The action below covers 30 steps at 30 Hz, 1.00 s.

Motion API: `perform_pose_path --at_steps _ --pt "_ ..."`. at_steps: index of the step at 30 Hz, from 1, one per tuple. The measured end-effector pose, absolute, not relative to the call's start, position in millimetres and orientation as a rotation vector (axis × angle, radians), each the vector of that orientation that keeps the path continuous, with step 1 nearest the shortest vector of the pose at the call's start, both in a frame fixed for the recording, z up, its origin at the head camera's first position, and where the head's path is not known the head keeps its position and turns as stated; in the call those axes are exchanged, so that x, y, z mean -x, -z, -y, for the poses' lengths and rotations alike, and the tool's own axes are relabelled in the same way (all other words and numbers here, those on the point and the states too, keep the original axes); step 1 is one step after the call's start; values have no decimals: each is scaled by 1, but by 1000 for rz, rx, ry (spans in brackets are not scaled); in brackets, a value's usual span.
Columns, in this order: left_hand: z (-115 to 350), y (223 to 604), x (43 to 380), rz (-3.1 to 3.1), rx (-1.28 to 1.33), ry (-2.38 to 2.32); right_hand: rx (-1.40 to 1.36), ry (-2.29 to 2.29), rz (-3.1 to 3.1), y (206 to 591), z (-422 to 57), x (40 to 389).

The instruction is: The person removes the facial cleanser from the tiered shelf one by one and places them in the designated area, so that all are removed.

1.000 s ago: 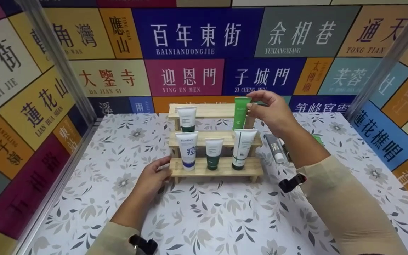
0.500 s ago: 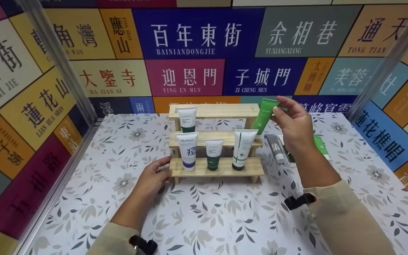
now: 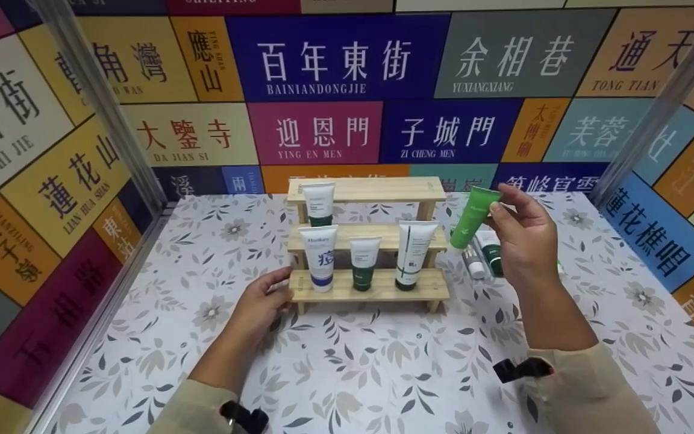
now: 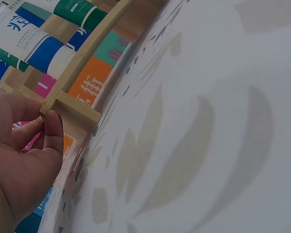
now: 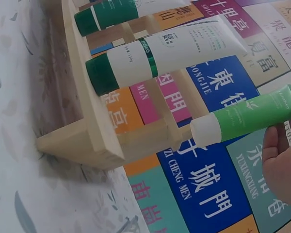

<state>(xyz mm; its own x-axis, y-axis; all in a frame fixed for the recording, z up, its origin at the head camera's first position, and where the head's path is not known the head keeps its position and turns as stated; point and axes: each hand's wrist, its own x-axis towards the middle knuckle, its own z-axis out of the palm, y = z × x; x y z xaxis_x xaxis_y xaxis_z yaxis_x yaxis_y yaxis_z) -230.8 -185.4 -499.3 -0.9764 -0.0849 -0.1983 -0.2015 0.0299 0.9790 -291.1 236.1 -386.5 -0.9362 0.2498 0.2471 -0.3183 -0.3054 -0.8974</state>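
My right hand point(image 3: 526, 235) pinches a green squeeze tube point(image 3: 473, 216) by its flat crimped end, in the air right of a three-tier wooden display stand point(image 3: 377, 294). The tube's white cap point(image 5: 206, 130) points down toward the left in the head view. My left hand point(image 3: 261, 304) pinches the left end of the stand's lowest step between thumb and fingers, at the corner of the board point(image 4: 63, 92). On that step stand a white-and-blue tube point(image 3: 321, 259), a small white-and-green tube point(image 3: 364, 263) and a taller white tube with a dark green cap point(image 3: 414, 254).
Another white-and-green tube point(image 3: 319, 204) stands behind, at the left of the stand. Right of the stand, a grey tube point(image 3: 472, 262) and a dark green tube point(image 3: 491, 253) lie on the floral tablecloth point(image 3: 347, 367), partly hidden by my right hand. A sign-patterned panel point(image 3: 335, 54) rises behind.
My right hand has carried the green tube from the right end of the stand's upper part out to the right and lower, tilting it. My left hand stays at the lowest step.
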Motion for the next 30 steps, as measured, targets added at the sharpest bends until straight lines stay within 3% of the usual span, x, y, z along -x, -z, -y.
perform_pose_path --at_steps 21,30 --pt "185 500 232 -2166 368 -2093 75 -2254 1782 423 -278 285" --pt "185 499 232 -2203 295 -2090 -7 -2354 1805 444 -303 295"
